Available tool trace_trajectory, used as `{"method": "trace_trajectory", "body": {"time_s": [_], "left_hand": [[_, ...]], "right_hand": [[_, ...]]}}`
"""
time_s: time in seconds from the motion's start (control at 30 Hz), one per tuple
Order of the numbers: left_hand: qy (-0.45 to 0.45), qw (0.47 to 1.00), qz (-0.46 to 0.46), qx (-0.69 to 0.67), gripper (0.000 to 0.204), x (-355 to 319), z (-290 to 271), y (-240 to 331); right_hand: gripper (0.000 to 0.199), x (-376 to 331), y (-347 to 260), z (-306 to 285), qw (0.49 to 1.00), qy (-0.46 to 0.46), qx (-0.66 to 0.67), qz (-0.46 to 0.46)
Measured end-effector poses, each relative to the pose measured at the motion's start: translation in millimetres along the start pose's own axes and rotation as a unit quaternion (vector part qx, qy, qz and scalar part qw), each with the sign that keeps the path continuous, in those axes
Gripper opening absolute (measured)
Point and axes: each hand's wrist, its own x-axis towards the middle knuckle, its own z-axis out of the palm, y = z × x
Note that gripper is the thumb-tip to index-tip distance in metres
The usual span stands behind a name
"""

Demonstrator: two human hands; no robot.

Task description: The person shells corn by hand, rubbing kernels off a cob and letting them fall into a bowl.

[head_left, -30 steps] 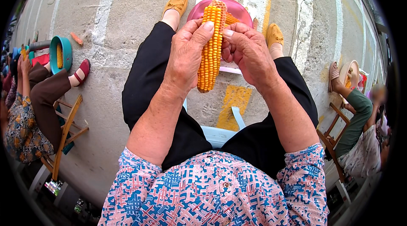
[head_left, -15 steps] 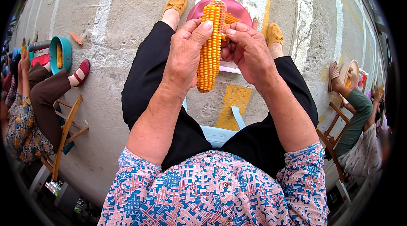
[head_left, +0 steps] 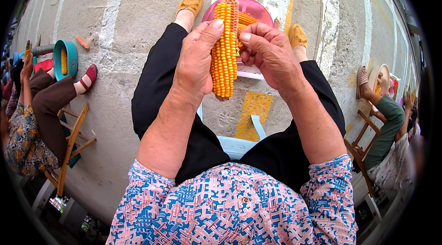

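The left hand (head_left: 193,61) is wrapped around a yellow corn cob (head_left: 224,56), its thumb along the cob's upper left side. The cob is held up lengthwise in front of the body, its far end overlapping a pink basin (head_left: 261,11) on the concrete ground (head_left: 110,107) in this view. Rows of kernels cover most of the side facing up, while a strip along the upper right is bare down to the core. The right hand (head_left: 272,54) is at that right edge, thumb and forefinger drawn close together by the cob (whether a loose kernel is pinched there, I cannot tell). More corn (head_left: 247,18) shows in the pink basin, just past the right fingertips. Yellow shoes (head_left: 190,3) stand on either side of the basin, below black trousers (head_left: 159,79), and part of a pale blue stool (head_left: 235,147) shows between the legs. Off to the left, a teal basin (head_left: 72,58) holding an ear of corn (head_left: 63,61) sits near the red shoe (head_left: 91,78) of another person, beside a wooden chair (head_left: 71,150). At the far right, someone in green trousers (head_left: 389,123) sits near a pale basin (head_left: 384,75)
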Motion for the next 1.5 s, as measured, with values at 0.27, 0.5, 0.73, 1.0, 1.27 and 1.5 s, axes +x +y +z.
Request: {"method": "trace_trajectory", "body": {"time_s": [0.27,0.5,0.73,1.0,1.27,1.5], "left_hand": [[0.059,0.997,0.045,-0.028,0.033,5.2,-13.1,5.6],[0.071,0.995,0.057,-0.034,0.034,6.3,-16.6,6.7],[0.081,0.993,0.082,-0.026,0.036,7.6,-19.2,7.7],[0.093,0.991,0.08,-0.045,0.035,8.8,-27.7,10.8],[0.091,0.991,0.087,-0.053,0.035,10.0,-22.9,6.5],[0.081,0.991,0.087,-0.057,0.035,7.4,-18.1,7.4]], "right_hand": [[0.009,1.9,-18.1,-11.5,0.999,0.033,-0.017,0.003],[0.015,8.6,-13.8,-23.8,0.884,0.056,-0.451,-0.11],[0.019,6.0,-13.3,-20.7,0.806,0.061,-0.577,-0.114],[0.018,7.5,-14.4,-25.0,0.827,0.07,-0.533,-0.164],[0.033,4.9,-23.2,-13.2,0.82,0.063,-0.566,-0.059],[0.043,4.7,-13.1,-16.5,0.726,0.044,-0.662,-0.18]]}}
